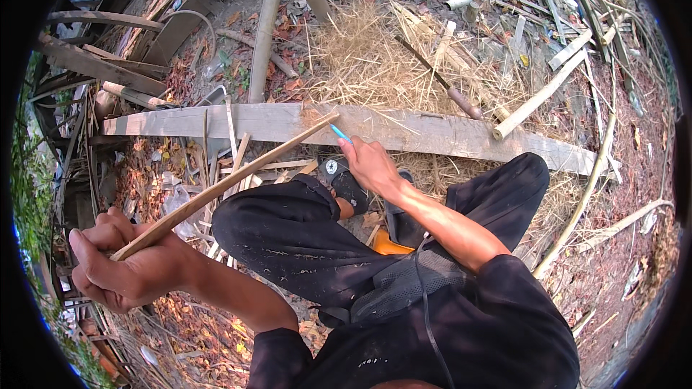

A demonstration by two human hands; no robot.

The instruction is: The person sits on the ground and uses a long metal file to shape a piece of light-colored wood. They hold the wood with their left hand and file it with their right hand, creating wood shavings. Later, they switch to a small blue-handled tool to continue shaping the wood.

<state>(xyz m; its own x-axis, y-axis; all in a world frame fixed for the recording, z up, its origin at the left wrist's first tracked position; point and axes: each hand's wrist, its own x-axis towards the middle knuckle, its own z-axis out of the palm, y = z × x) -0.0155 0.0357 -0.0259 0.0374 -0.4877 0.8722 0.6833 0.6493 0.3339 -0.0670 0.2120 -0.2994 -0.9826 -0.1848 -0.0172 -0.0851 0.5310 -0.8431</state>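
My left hand (133, 259) is closed around the near end of a long, narrow bamboo strip (231, 181). The strip slants up to the right, and its far tip lies over a weathered wooden plank (209, 121). Close to that tip, my right hand (370, 163) grips a slim, light-blue, pen-like tool (342, 134). The tool points toward the strip, just beneath its end; whether the two touch I cannot tell. Most of the tool is hidden in my fingers.
A long knife with a dark blade and wooden handle (463, 102) leans across the plank's far edge. Straw-like shavings (353, 50) pile beyond it. A bamboo pole (544, 94) rests at the right, with wooden posts (268, 29) at the far left. Something orange (391, 243) shows between my legs.
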